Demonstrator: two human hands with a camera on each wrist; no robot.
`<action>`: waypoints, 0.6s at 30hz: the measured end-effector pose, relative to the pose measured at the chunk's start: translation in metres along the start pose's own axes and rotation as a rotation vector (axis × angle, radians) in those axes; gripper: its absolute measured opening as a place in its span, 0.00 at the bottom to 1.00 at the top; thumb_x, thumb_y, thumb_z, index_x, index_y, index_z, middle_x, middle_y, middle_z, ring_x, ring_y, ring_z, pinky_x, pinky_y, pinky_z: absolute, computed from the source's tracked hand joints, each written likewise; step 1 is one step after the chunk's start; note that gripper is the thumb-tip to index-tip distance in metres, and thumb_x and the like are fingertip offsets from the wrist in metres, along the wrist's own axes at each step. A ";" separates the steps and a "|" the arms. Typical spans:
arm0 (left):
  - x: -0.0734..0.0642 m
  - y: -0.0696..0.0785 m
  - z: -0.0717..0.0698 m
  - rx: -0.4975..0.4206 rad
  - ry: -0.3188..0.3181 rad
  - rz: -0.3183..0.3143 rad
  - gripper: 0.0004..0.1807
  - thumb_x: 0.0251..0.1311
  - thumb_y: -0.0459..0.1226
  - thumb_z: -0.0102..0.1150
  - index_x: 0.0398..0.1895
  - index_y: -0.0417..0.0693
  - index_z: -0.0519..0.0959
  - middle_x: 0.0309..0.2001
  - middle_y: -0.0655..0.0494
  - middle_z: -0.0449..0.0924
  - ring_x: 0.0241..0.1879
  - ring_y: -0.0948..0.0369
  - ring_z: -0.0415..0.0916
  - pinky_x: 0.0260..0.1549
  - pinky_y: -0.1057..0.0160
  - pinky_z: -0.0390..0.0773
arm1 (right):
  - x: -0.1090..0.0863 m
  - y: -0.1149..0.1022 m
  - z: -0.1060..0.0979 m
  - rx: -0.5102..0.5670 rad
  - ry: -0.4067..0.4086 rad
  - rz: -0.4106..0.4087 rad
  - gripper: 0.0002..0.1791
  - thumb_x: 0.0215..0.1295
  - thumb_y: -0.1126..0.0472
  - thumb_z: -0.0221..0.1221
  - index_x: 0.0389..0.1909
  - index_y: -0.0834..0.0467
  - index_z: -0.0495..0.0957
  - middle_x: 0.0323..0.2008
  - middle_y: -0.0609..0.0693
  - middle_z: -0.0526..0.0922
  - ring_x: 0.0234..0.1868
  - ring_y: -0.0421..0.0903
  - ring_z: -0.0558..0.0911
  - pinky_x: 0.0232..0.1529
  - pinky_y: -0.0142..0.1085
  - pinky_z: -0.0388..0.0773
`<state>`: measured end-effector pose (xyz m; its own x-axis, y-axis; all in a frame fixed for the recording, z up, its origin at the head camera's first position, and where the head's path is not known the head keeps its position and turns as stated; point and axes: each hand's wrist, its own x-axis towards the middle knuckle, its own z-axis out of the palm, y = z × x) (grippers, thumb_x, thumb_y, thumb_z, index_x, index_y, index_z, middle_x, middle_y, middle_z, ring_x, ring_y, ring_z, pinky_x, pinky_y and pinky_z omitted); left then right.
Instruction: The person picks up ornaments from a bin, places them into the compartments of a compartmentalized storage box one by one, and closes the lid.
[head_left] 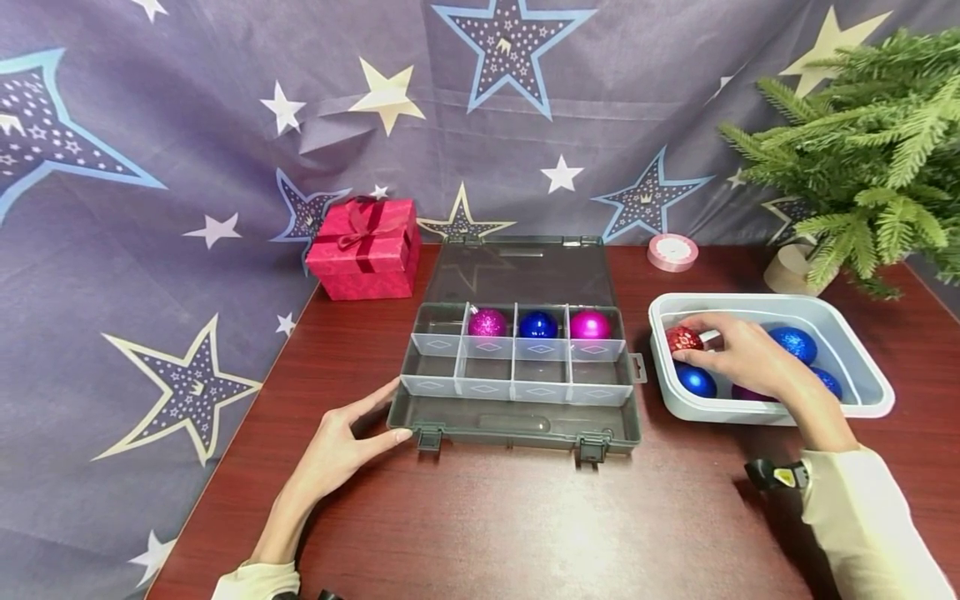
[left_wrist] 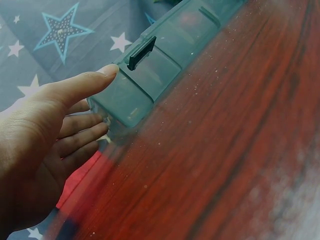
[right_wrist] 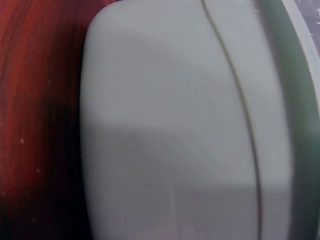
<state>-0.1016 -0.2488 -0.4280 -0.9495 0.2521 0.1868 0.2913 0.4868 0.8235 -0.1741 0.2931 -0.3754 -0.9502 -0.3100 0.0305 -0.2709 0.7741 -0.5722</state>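
A dark translucent compartment box [head_left: 517, 433] lies with its lid [head_left: 525, 271] folded back. In its back row, from the second compartment rightward, sit a glittery pink bauble [head_left: 487, 322], a shiny blue bauble [head_left: 538, 324] and a bright pink bauble [head_left: 590, 324]. My left hand [head_left: 341, 446] touches the box's front left corner, fingers extended; in the left wrist view the thumb [left_wrist: 95, 80] meets its edge. Inside the pale plastic tub [head_left: 870, 392], my right hand [head_left: 742, 354] pinches a red patterned bauble [head_left: 683, 338]. The right wrist view shows just the tub's wall [right_wrist: 175, 110].
Several blue baubles [head_left: 696, 381] lie in the tub, with a purple one partly hidden under the right hand. A red gift box [head_left: 365, 250] stands at the back left. Behind the tub are a pink ribbon roll [head_left: 672, 252] and a small artificial fir [head_left: 885, 158].
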 end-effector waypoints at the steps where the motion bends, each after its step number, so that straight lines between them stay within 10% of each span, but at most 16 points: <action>1: 0.000 0.000 0.000 0.001 0.000 0.000 0.39 0.58 0.43 0.78 0.73 0.66 0.74 0.61 0.61 0.82 0.64 0.63 0.75 0.62 0.72 0.68 | 0.000 0.000 0.000 -0.001 0.000 -0.003 0.26 0.69 0.55 0.69 0.61 0.66 0.79 0.55 0.70 0.82 0.51 0.69 0.84 0.55 0.64 0.76; 18: 0.000 0.000 0.000 0.000 -0.002 0.008 0.38 0.58 0.42 0.78 0.73 0.65 0.74 0.61 0.62 0.82 0.65 0.63 0.75 0.63 0.72 0.68 | -0.020 0.000 -0.013 -0.013 0.172 -0.027 0.28 0.67 0.57 0.70 0.65 0.63 0.76 0.54 0.66 0.83 0.51 0.63 0.83 0.48 0.44 0.76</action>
<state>-0.1014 -0.2488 -0.4284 -0.9470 0.2576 0.1919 0.2985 0.4849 0.8220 -0.1568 0.3063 -0.3654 -0.9546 -0.2324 0.1862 -0.2974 0.7744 -0.5585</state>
